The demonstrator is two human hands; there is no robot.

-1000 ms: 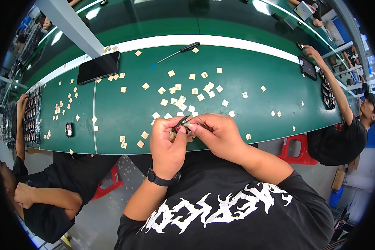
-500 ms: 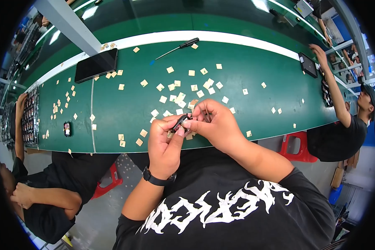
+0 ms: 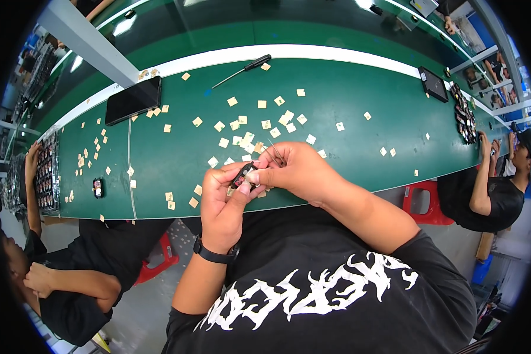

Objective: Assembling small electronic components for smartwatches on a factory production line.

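Observation:
My left hand (image 3: 223,197) is closed, with fingers and thumb around a small black device (image 3: 242,177). Its casing is rounded, and coloured parts show on the face turned toward me. My right hand (image 3: 289,171) presses its thumb on the device from the other side. Between the curled fingers of that hand a thin pointed metal tool (image 3: 275,151) sticks up; its kind is partly hidden. Small pale square pieces (image 3: 248,137) lie scattered on the green table (image 3: 336,159) around and beyond my hands.
A screwdriver (image 3: 242,71) lies toward the back. A black flat panel (image 3: 134,100) rests at the back left, near a grey post (image 3: 94,44). Another small device (image 3: 97,187) sits at left. Co-workers are on both sides, near a filled tray (image 3: 46,174) and a black box (image 3: 433,84).
Both hands have shifted slightly left with the device, whose coloured face shows more. The thin metal tool stands out more clearly. At right, the co-worker's raised arm has come down.

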